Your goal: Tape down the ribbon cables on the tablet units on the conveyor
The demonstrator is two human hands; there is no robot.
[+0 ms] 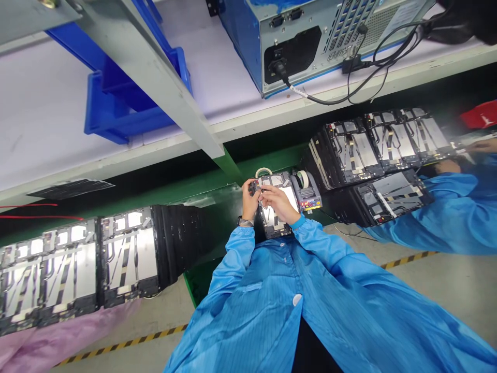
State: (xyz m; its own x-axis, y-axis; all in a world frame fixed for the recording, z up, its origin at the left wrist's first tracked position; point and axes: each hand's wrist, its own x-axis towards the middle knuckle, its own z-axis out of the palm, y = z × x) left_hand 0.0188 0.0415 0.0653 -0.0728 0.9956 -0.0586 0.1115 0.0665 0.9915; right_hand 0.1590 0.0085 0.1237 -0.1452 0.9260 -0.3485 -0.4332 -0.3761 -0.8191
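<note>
An opened tablet-like device [276,224], with silver plates and a black frame, lies right in front of my body. My left hand [248,201], a dark band on its wrist, is at the device's upper left corner with fingers bent closed. My right hand [278,203] reaches across the device, its fingers pinched together and meeting the left fingertips near that corner. Whatever is between the fingertips is too small to make out. Just right of the device stands a grey tape dispenser [309,196] with a pale tape roll [303,180]. Another roll of tape [264,171] lies behind the device.
Stacks of similar devices stand left [130,254] and right [355,150]. A co-worker's blue sleeve [462,207] reaches in at right; a pink sleeve [77,326] shows lower left. Overhead, a shelf [240,122] carries blue bins [128,116] and a computer case [291,52] with cables.
</note>
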